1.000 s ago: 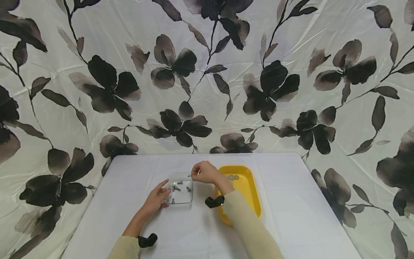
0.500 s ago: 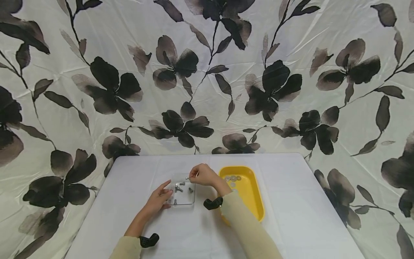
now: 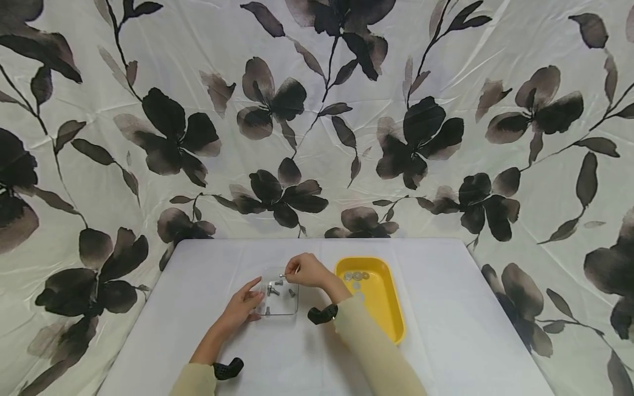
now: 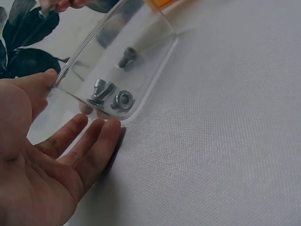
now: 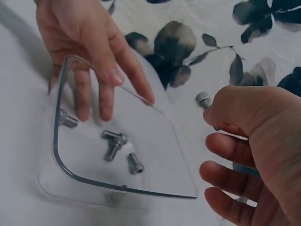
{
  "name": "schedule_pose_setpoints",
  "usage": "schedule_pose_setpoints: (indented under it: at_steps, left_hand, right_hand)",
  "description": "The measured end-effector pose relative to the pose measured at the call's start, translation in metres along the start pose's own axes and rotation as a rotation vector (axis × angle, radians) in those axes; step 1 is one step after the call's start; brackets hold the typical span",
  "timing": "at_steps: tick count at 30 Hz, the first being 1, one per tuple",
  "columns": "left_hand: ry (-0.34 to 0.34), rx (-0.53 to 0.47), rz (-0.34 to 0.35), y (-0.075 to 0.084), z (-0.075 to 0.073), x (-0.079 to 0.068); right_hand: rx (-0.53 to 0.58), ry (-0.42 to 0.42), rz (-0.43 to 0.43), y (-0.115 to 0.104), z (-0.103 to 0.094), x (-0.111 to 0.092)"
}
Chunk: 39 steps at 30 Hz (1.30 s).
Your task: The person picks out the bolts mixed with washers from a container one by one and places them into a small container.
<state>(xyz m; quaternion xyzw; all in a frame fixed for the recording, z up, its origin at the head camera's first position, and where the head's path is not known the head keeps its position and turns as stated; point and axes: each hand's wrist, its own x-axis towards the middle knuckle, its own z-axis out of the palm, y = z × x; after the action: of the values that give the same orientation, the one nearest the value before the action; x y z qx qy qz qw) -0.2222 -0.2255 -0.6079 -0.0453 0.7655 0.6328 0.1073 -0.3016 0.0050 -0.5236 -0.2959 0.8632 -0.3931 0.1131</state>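
Note:
A clear plastic box stands on the table with several metal socket-head screws lying loose inside. My left hand rests against the box's left side, fingers fairly straight, touching the wall and rim. Above the box's far right corner, my right hand pinches one more screw between thumb and index finger, its head sticking out. The other fingers of that hand are bent and hold nothing. Part of the held screw is hidden by the fingertips.
A yellow tray sits right of the box, holding several round washers; the right forearm covers its near left side. A white cloth covers the table. Behind it hangs a floral curtain.
My right hand has moved left and slightly down, bringing the pinched screw over the box's far edge. The left hand keeps its place at the box. The head view has shifted slightly.

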Motion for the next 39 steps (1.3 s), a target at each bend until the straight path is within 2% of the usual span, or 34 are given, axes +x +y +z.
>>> schedule_pose_setpoints:
  at_steps: [6, 13, 21, 25, 28, 30, 34, 39]
  left_hand:
    - [0.0, 0.023, -0.003, -0.001, 0.003, 0.001]
    - [0.025, 0.033, 0.01, -0.003, 0.002, 0.001]
    - [0.018, 0.037, -0.031, -0.001, -0.001, 0.001]
    - [0.042, 0.193, -0.017, 0.015, -0.004, -0.004]
    - [0.062, 0.33, 0.044, 0.034, -0.004, -0.009]
    - [0.058, 0.374, 0.097, 0.047, -0.002, -0.013]
    - [0.025, 0.387, 0.177, 0.069, 0.011, -0.019]
    - [-0.027, 0.319, 0.224, 0.084, 0.034, -0.022]
  right_hand:
    - [-0.054, 0.029, 0.009, 0.001, -0.002, -0.003]
    - [-0.059, 0.031, 0.003, 0.007, -0.011, -0.012]
    - [-0.054, 0.029, 0.038, 0.007, -0.025, -0.028]
    - [-0.069, 0.041, 0.028, 0.011, -0.031, -0.037]
    - [-0.067, 0.055, 0.025, 0.018, -0.035, -0.042]
    - [-0.06, 0.068, 0.028, 0.024, -0.038, -0.045]
    - [-0.062, 0.1, 0.03, 0.035, -0.046, -0.054]
    - [-0.054, 0.129, 0.058, 0.047, -0.057, -0.068]
